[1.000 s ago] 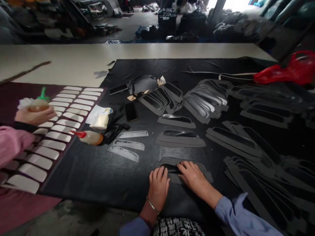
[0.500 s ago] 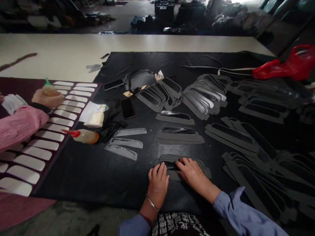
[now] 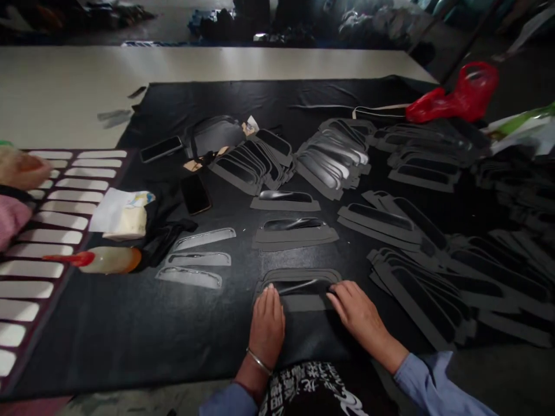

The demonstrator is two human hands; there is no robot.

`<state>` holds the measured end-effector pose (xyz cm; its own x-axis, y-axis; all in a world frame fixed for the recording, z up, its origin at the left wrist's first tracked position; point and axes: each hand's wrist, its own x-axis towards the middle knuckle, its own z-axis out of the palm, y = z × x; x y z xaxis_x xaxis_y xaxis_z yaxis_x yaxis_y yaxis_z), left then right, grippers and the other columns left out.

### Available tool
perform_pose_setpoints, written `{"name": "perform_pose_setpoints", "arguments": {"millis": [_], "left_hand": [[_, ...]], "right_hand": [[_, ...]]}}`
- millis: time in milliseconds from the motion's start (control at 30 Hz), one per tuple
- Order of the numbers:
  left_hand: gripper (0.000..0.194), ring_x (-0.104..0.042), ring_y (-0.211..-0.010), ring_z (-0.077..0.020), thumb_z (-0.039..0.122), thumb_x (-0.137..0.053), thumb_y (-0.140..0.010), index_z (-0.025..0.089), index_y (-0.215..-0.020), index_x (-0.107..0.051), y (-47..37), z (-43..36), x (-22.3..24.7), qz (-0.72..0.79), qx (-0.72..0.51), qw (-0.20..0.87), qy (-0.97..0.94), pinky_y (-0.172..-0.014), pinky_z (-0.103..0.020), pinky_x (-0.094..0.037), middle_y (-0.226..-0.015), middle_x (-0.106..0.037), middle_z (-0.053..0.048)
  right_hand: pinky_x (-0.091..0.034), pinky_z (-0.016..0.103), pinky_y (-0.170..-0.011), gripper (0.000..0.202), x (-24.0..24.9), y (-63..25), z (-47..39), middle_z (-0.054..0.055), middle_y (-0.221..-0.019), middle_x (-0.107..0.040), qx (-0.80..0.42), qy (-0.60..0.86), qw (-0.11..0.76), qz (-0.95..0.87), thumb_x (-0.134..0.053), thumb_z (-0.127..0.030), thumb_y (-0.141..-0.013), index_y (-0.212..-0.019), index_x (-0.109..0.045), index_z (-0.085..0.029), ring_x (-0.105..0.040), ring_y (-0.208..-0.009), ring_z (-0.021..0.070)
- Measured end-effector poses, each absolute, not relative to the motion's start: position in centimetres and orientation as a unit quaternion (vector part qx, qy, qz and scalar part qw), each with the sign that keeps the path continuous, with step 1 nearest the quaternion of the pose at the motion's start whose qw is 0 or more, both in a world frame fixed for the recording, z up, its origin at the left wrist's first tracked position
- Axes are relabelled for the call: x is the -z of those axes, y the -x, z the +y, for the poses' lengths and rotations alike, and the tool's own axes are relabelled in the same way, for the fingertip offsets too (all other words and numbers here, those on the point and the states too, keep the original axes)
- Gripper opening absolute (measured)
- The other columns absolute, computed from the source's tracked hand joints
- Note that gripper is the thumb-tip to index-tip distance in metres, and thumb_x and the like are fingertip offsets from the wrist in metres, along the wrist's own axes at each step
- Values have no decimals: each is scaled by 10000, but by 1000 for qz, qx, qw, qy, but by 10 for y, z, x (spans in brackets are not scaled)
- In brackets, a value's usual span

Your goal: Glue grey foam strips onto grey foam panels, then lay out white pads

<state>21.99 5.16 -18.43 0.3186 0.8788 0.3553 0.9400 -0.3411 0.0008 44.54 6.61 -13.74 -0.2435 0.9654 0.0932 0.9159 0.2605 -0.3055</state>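
Note:
In front of me lies a dark grey cut panel (image 3: 303,303) with a glossy black strip (image 3: 299,285) set along it, on top of similar panels. My left hand (image 3: 267,315) rests on the strip's left end, fingers straight and lying flat. At the right end, my right hand (image 3: 359,312) has its thumb and fingertips closed on the strip's edge. Just beyond are two more groups of panels with black strips, a nearer one (image 3: 295,234) and a farther one (image 3: 285,202). Left of them lie grey curved pieces (image 3: 197,258) with shiny edges.
More panels are piled at right (image 3: 427,294) and at the back (image 3: 332,159). A red-nozzled squeeze bottle (image 3: 110,260), a tissue pack (image 3: 125,222), two phones (image 3: 196,193) and a red bag (image 3: 459,98) lie around. Another person's hand (image 3: 21,167) is over white pieces at left.
My right hand has moved right, to the strip's right end, uncovering its middle. My left hand stays at the left end. The view has turned right, and the other person's hand is nearer the left edge.

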Motion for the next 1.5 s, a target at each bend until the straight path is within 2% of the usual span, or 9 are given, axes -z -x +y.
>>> {"name": "perform_pose_setpoints", "arguments": {"millis": [67, 200, 300, 500, 633, 800, 967, 1267, 1500], "left_hand": [[385, -519, -1133, -250, 101, -410, -833, 58, -1207, -490, -219, 52, 186, -560, 145, 100, 810, -922, -388, -455, -1199, -577, -179], [403, -511, -1143, -260, 104, -414, -838, 53, -1236, -450, -217, 53, 187, -542, 153, 109, 819, -916, -403, -455, -1178, -582, -195], [385, -509, -1136, -269, 101, -436, -833, 43, -1212, -455, -216, 54, 186, -531, 157, 113, 825, -910, -406, -457, -1171, -577, -206], [305, -510, -1098, -276, 91, -440, -812, 27, -1098, -522, -220, 55, 177, -531, 145, 110, 828, -887, -400, -464, -1144, -563, -224], [319, -496, -1094, -283, 75, -451, -778, 101, -1068, -582, -226, 54, 167, -556, 110, 83, 820, -878, -409, -464, -1179, -519, -208], [527, -500, -1059, -279, 72, -493, -757, 251, -1252, -494, -236, 56, 158, -573, 71, 66, 814, -847, -413, -469, -1182, -485, -171], [618, -495, -1024, -267, 36, -483, -750, 383, -1261, -452, -248, 58, 158, -609, 46, 87, 787, -805, -422, -475, -1155, -478, -130], [621, -489, -1022, -283, 29, -445, -770, 406, -1264, -436, -255, 57, 157, -624, 17, 105, 774, -785, -441, -465, -1160, -461, -155], [664, -464, -1070, -271, 54, -471, -767, 435, -1300, -360, -254, 54, 161, -628, 10, 116, 769, -813, -439, -458, -1195, -444, -121]], "right_hand": [[-413, 252, -650, 328, 139, -450, 63, 58, -780, -612, -126, 662, 112, -730, -318, -373, -945, -829, -565, -193, -584, -729, 163], [-331, 232, -549, 325, 137, -445, 67, 9, -643, -611, -218, 733, 51, -643, -354, -425, -922, -753, -541, -220, -593, -625, 154], [-300, 227, -538, 304, 134, -439, 73, 3, -648, -627, -263, 748, 30, -608, -377, -399, -917, -735, -543, -220, -601, -633, 149], [-302, 232, -553, 269, 133, -435, 76, 17, -746, -670, -259, 760, 0, -596, -370, -369, -919, -818, -577, -229, -624, -693, 158], [-325, 244, -580, 267, 134, -434, 77, 41, -785, -687, -254, 757, -14, -602, -368, -353, -921, -840, -586, -222, -644, -737, 176], [-335, 252, -588, 278, 137, -434, 78, 57, -799, -692, -244, 754, -13, -610, -351, -349, -928, -846, -580, -215, -655, -748, 188], [-342, 252, -589, 278, 140, -434, 79, 62, -792, -692, -237, 752, -16, -614, -350, -343, -927, -845, -580, -212, -655, -744, 190], [-354, 249, -586, 280, 143, -433, 77, 60, -803, -696, -226, 750, -15, -622, -345, -334, -931, -844, -579, -208, -659, -742, 185], [-360, 246, -571, 259, 143, -432, 77, 64, -844, -696, -225, 747, -19, -626, -352, -306, -929, -848, -572, -196, -661, -751, 182]]}}
